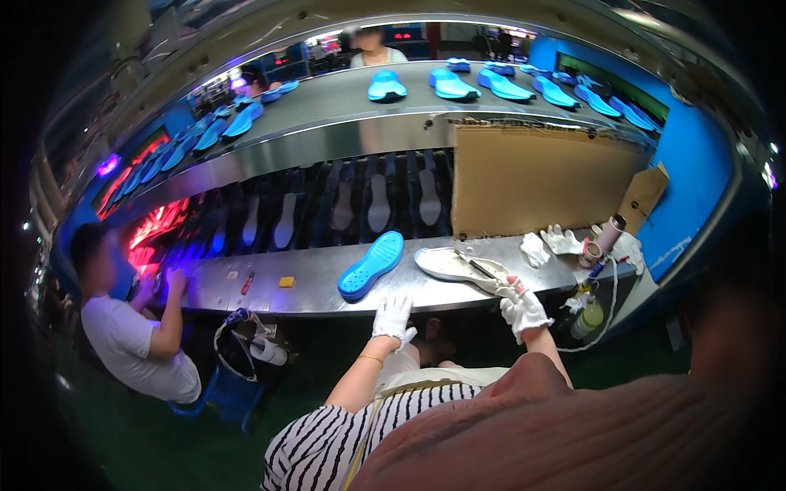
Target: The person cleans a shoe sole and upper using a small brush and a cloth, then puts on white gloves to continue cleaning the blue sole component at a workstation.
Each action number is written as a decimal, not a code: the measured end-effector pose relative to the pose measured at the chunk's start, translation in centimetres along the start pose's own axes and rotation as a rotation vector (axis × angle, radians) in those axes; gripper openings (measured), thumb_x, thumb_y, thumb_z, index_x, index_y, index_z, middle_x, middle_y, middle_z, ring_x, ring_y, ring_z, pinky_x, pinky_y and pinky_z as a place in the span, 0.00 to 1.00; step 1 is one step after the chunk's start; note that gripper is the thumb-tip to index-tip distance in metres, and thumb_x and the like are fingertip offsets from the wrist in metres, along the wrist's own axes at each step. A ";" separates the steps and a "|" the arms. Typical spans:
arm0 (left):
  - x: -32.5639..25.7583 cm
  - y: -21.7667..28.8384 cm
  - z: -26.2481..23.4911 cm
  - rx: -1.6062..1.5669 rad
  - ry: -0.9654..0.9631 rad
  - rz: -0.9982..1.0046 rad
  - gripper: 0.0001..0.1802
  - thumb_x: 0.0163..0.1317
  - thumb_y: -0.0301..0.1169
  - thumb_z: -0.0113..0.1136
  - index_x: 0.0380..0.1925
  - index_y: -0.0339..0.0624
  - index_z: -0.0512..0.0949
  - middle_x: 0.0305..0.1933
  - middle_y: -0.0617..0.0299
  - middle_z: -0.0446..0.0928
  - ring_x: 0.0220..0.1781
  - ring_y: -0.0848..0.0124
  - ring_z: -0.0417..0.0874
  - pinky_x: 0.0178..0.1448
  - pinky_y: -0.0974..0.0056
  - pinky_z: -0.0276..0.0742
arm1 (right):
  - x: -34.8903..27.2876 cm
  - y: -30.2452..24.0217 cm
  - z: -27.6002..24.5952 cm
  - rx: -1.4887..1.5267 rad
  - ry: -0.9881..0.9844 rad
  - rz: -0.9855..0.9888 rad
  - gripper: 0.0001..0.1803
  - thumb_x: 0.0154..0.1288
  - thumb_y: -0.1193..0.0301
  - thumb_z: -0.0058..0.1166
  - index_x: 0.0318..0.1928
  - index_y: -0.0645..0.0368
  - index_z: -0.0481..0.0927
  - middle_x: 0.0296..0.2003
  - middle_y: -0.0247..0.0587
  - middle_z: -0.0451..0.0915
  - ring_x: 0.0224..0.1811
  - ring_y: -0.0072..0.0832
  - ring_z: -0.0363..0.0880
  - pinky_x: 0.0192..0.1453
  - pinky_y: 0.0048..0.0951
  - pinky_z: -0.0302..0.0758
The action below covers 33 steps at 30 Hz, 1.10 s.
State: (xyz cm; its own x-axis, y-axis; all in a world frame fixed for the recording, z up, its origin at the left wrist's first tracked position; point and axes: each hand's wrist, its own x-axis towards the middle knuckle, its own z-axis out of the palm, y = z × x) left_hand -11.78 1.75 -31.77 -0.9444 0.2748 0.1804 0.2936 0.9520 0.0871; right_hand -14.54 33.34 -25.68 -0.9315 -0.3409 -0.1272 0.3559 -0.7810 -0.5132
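- The table [270,286], a long metal surface, runs across the middle of the frame from left to right, with a rack of grey soles standing on end behind it.
- A brown cardboard sheet [532,180] stands upright at the back of the table, right of centre.
- A second person [135,327] in a white shirt sits at the lower left, both hands resting on the table's left end.
- A blue sole [372,263] lies flat on the table at the centre, set at a slant, just above and to the left of the left hand and apart from it.
- A whitish sole [449,263] lies flat just right of the blue one, near the table's front edge.
- The left hand [393,317], in a white glove, sits at the front edge of the table at centre, fingers loosely spread and pointing up; it grips nothing, and whether it touches the edge I cannot tell.
- The right hand [521,309], also gloved in white, is curled closed around a thin brush [483,270] whose dark end lies over the whitish sole.
- Spare white gloves [561,240] lie crumpled at the right end of the table.
- A small yellow block [286,281] lies on the table left of the blue sole.
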 end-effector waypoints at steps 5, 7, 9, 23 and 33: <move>-0.9 0.1 -0.2 0.025 -0.089 -0.042 0.44 0.46 0.47 0.61 0.63 0.42 0.58 0.65 0.51 0.58 0.69 0.52 0.52 0.71 0.52 0.44 | -1.1 -0.5 2.4 -0.081 -0.012 -0.117 0.15 0.67 0.65 0.46 0.52 0.54 0.68 0.34 0.44 0.74 0.25 0.26 0.70 0.25 0.18 0.72; -1.0 -0.2 0.3 0.028 -0.068 -0.032 0.43 0.47 0.47 0.59 0.63 0.42 0.57 0.66 0.52 0.58 0.69 0.53 0.53 0.71 0.51 0.44 | -1.3 -0.9 3.6 -0.113 -0.106 -0.152 0.14 0.67 0.65 0.46 0.51 0.54 0.69 0.37 0.45 0.75 0.29 0.29 0.74 0.24 0.17 0.70; -0.6 -0.5 0.8 0.006 -0.094 -0.030 0.43 0.48 0.47 0.59 0.63 0.42 0.57 0.66 0.52 0.58 0.69 0.54 0.54 0.71 0.51 0.44 | -1.2 -1.5 5.5 -0.210 -0.210 -0.299 0.13 0.66 0.64 0.47 0.48 0.54 0.70 0.38 0.44 0.76 0.30 0.29 0.74 0.29 0.21 0.72; 0.9 -0.6 0.8 -0.051 -0.098 0.015 0.45 0.45 0.41 0.65 0.62 0.37 0.57 0.68 0.49 0.53 0.71 0.53 0.48 0.72 0.51 0.42 | -5.1 -12.1 24.6 -0.489 -1.090 -1.087 0.24 0.58 0.74 0.54 0.56 0.43 0.68 0.61 0.47 0.62 0.60 0.53 0.62 0.63 0.58 0.59; 1.2 0.7 -0.2 -0.073 -0.080 0.091 0.45 0.46 0.41 0.65 0.62 0.35 0.57 0.68 0.47 0.53 0.71 0.50 0.49 0.73 0.52 0.42 | -3.3 -9.0 9.4 -0.687 -0.358 -0.641 0.22 0.62 0.62 0.53 0.53 0.60 0.69 0.47 0.51 0.75 0.50 0.45 0.75 0.53 0.47 0.72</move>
State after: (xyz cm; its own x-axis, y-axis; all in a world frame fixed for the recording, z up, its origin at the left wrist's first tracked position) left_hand -12.68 2.78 -31.31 -0.9214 0.3721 0.1122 0.3857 0.9111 0.1457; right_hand -13.94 36.52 -12.67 -0.8144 -0.1877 0.5492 -0.4305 -0.4393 -0.7885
